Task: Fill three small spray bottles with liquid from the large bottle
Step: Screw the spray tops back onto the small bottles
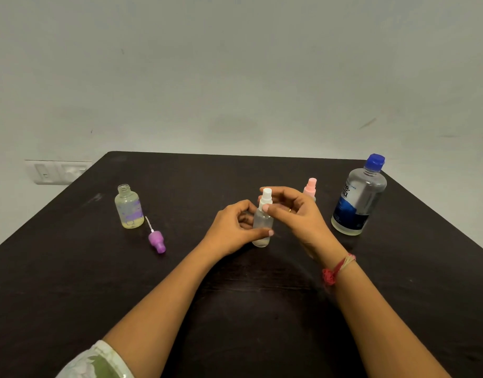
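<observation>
A small clear spray bottle [262, 224] with a white spray top [266, 197] stands at the table's middle. My left hand [234, 229] grips its body, and my right hand [294, 211] pinches the white top. Behind my right hand a pink-topped spray bottle [310, 186] is partly hidden. At the left an uncapped small bottle [129, 207] with pale yellowish liquid and purple print stands upright. Its purple spray top [157, 240] lies on its side beside it, tube pointing away. The large clear bottle [359, 197] with a blue cap stands closed at the right.
The dark table [234, 309] ends against a pale wall at the back. A white switch plate [57, 171] sits on the wall beyond the table's left corner. A red thread band circles my right wrist.
</observation>
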